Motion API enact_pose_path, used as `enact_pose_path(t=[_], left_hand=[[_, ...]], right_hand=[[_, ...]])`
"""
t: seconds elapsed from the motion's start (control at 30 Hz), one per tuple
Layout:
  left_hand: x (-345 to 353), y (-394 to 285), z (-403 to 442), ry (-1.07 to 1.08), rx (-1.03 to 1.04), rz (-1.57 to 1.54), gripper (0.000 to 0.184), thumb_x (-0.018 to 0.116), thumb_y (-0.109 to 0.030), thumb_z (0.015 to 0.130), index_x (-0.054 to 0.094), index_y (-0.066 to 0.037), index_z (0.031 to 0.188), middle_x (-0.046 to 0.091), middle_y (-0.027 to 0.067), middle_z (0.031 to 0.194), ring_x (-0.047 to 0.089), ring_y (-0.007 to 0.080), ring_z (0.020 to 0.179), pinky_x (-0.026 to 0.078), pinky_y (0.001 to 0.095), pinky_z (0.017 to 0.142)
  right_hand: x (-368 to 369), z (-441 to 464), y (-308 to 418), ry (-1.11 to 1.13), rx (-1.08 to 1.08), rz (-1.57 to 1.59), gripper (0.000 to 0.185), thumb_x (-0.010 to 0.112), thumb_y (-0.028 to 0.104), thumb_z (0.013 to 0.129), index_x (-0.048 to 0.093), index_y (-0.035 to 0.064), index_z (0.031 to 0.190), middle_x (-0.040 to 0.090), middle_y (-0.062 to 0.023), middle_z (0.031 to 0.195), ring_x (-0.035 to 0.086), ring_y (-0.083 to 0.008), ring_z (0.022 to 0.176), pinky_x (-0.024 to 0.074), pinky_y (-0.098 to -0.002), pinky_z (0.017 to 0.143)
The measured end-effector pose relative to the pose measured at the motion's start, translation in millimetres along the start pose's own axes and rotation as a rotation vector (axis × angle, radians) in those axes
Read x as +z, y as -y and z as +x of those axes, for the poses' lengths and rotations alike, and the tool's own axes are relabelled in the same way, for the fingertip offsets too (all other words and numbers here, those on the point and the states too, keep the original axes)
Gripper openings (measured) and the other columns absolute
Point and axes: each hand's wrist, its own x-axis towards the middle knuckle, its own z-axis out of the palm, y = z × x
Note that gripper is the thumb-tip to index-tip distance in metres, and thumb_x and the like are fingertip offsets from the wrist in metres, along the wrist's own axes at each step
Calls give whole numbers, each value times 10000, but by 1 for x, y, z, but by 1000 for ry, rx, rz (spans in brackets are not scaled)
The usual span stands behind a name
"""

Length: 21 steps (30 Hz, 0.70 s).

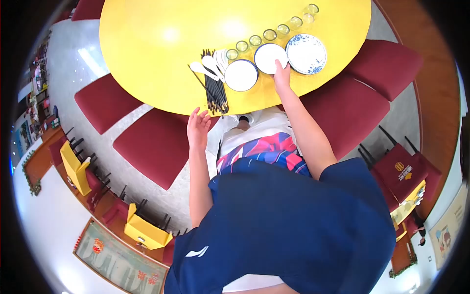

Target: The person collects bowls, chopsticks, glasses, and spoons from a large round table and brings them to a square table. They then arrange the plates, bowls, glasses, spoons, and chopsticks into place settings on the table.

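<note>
the left hand (198, 128) is raised just off the near edge of the yellow table (161, 73), palm showing, fingers loosely curled and apart, holding nothing. beyond it, a bundle of black chopsticks (216, 93) lies on the table, with white spoons (210, 63) across its far end. just to the right is a white dish (241, 76). the right hand (281, 73) has the middle dish (270, 58) by its near rim, thumb over the top; the other fingers are hidden, so their bend can't be told. right of that sits a blue-patterned plate (306, 54). farther back, glasses (270, 35) stand in a slanting row.
</note>
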Motion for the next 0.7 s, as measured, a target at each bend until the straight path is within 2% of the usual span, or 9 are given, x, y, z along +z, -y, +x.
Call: enact_pose_path(t=[0.13, 0.23, 0.3, 0.4, 0.47, 0.5, 0.57, 0.63, 0.7], left_hand=[[69, -6, 0, 167, 68, 272, 314, 455, -188, 985, 487, -11, 1242, 637, 113, 1027, 601, 157, 912, 464, 291, 827], [120, -10, 10, 301, 146, 452, 309, 494, -207, 970, 514, -16, 1212, 627, 104, 1058, 594, 148, 958, 456, 292, 846], [151, -9, 17, 340, 260, 587, 294, 517, -205, 962, 531, -41, 1206, 596, 75, 1136, 554, 159, 1063, 445, 303, 880], [184, 3, 35, 363, 427, 680, 379, 602, -191, 901, 527, -19, 1231, 580, 116, 1200, 523, 209, 1160, 433, 352, 953], [212, 0, 32, 441, 510, 853, 524, 657, -202, 847, 484, -12, 1304, 536, 141, 1277, 450, 229, 1253, 381, 365, 1021], [222, 1, 30, 441, 515, 847, 524, 657, -202, 847, 484, -12, 1304, 536, 141, 1277, 450, 229, 1253, 381, 365, 1021], [237, 5, 27, 637, 493, 606, 613, 656, -257, 825, 453, -10, 1348, 502, 149, 1332, 413, 236, 1290, 357, 351, 1039], [243, 8, 25, 695, 579, 628, 609, 608, -297, 841, 450, -5, 1351, 498, 147, 1336, 452, 241, 1252, 354, 336, 1036], [242, 12, 14, 631, 403, 349, 604, 572, -332, 849, 458, 4, 1338, 508, 147, 1310, 493, 234, 1203, 364, 328, 1025]], right_hand=[[-17, 13, -18, 105, -170, -145, 547, 607, 112, 863, 371, -49, 1330, 488, -173, 1314, 532, -268, 1139, 400, -342, 992], [-22, 12, -19, 122, -98, 10, 548, 612, 85, 860, 368, -50, 1332, 488, -172, 1312, 528, -260, 1146, 392, -344, 1004], [-27, -4, -2, 148, -82, 72, 526, 598, 62, 872, 369, -49, 1333, 486, -164, 1312, 525, -244, 1149, 405, -336, 994], [-38, -37, 38, 229, 10, 149, 524, 595, 72, 885, 363, -43, 1341, 496, -158, 1297, 525, -226, 1152, 415, -327, 985], [-45, -48, 62, 340, 26, 83, 530, 602, 87, 887, 364, -46, 1341, 516, -154, 1268, 528, -214, 1146, 434, -315, 961], [-46, -54, 74, 344, 21, 79, 530, 602, 87, 887, 364, -46, 1341, 516, -154, 1268, 528, -214, 1146, 434, -315, 961], [-47, -67, 94, 440, 38, -19, 528, 604, 114, 893, 370, -48, 1338, 534, -149, 1245, 530, -204, 1137, 438, -306, 950], [-45, -73, 107, 478, 24, -68, 527, 602, 122, 894, 372, -37, 1341, 537, -144, 1242, 529, -199, 1135, 435, -301, 950], [-41, -78, 120, 521, 14, -117, 526, 601, 131, 896, 375, -27, 1344, 540, -139, 1239, 528, -194, 1133, 432, -295, 950]])
